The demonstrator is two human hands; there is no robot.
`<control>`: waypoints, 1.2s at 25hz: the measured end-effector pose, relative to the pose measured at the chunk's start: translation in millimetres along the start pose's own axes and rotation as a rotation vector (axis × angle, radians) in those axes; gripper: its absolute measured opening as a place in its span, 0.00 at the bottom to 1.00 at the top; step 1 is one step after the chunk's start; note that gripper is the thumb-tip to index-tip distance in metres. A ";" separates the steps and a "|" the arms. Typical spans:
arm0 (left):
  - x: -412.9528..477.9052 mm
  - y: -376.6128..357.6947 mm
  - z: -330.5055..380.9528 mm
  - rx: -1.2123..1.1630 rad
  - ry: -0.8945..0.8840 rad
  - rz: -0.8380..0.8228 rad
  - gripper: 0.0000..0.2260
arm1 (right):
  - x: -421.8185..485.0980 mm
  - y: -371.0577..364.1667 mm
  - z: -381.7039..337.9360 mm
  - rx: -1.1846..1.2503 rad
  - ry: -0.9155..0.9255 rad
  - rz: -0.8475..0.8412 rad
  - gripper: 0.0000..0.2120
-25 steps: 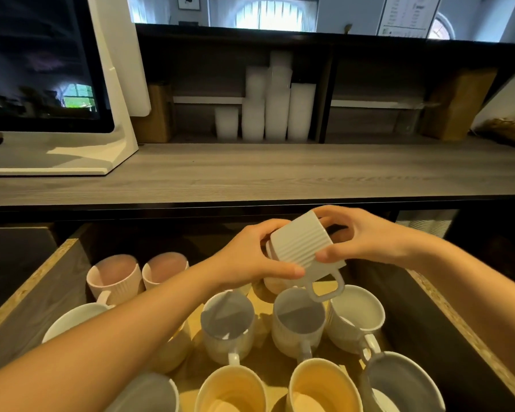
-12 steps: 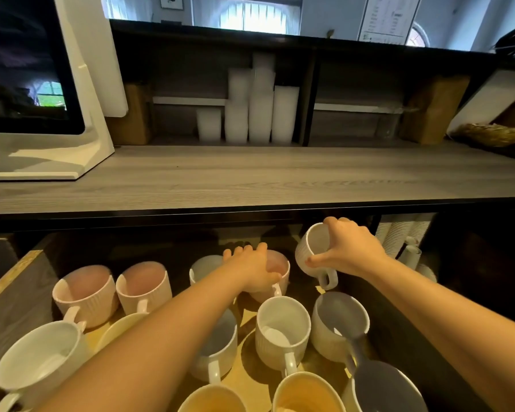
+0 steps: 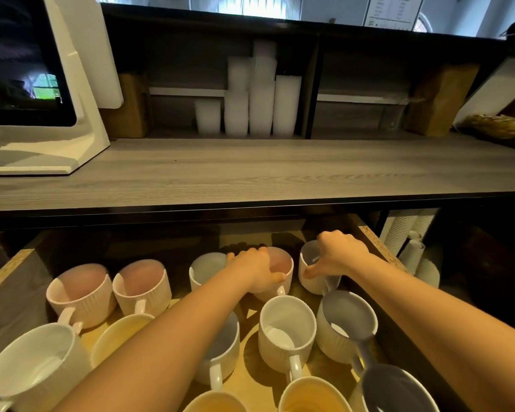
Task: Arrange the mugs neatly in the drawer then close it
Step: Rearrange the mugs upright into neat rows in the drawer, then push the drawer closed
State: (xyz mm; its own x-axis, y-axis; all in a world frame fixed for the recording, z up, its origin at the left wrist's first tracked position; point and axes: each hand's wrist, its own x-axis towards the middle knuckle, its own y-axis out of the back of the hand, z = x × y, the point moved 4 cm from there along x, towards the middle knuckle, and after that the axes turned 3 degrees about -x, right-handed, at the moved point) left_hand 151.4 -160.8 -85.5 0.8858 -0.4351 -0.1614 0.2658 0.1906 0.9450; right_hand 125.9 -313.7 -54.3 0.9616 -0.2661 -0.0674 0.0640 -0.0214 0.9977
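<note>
An open wooden drawer (image 3: 372, 236) holds several ribbed mugs, white, pink and yellow. At the back right corner stands a white mug (image 3: 311, 272), upright, with my right hand (image 3: 336, 257) gripping its rim and handle side. My left hand (image 3: 257, 269) lies over the rim of a pink mug (image 3: 280, 267) just left of it, fingers curled on the edge. Another white mug (image 3: 207, 267) stands left of that. Two pink mugs (image 3: 82, 292) (image 3: 143, 285) sit in the back row at the left. White mugs (image 3: 287, 331) (image 3: 347, 325) fill the middle row.
A grey wood counter (image 3: 250, 171) overhangs the drawer's back. A white screen stand (image 3: 81, 93) is on its left, stacked plastic cups (image 3: 259, 105) on the shelf behind. Paper cup stacks (image 3: 408, 233) lie right of the drawer. Yellow mugs (image 3: 312, 394) sit at the front.
The ribbed white mug that both hands held tilted above the drawer has come down upright into the back right corner. My left hand left it and went to the pink mug.
</note>
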 end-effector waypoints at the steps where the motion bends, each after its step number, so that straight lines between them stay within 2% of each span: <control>1: -0.1 -0.9 -0.1 0.004 0.003 0.003 0.28 | 1.6 -2.4 -0.6 -0.003 0.002 -0.014 0.33; 10: -15.3 6.9 9.3 0.082 -0.066 0.060 0.28 | -7.9 -6.9 1.2 -0.047 0.062 -0.093 0.33; 14: -41.7 23.6 14.7 0.091 -0.166 0.069 0.25 | -32.0 18.8 -11.3 -0.086 0.172 -0.061 0.24; 22: -146.0 66.7 5.8 0.218 -0.177 0.093 0.21 | -123.8 62.7 -55.8 -0.097 0.371 -0.068 0.22; 26: -212.4 84.9 -6.7 0.117 -0.147 0.137 0.24 | -182.5 78.3 -72.4 -0.027 0.428 0.012 0.23; 30: -269.5 83.2 -12.4 0.156 -0.152 0.203 0.24 | -237.6 74.4 -82.5 0.029 0.541 0.092 0.23</control>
State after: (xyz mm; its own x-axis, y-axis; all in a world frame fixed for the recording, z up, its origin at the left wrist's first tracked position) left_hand -60.5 -16.7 33.1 0.8445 -0.5311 0.0691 0.0165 0.1547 0.9878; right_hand -75.8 -172.5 36.3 0.9635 0.2649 0.0390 -0.0266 -0.0505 0.9984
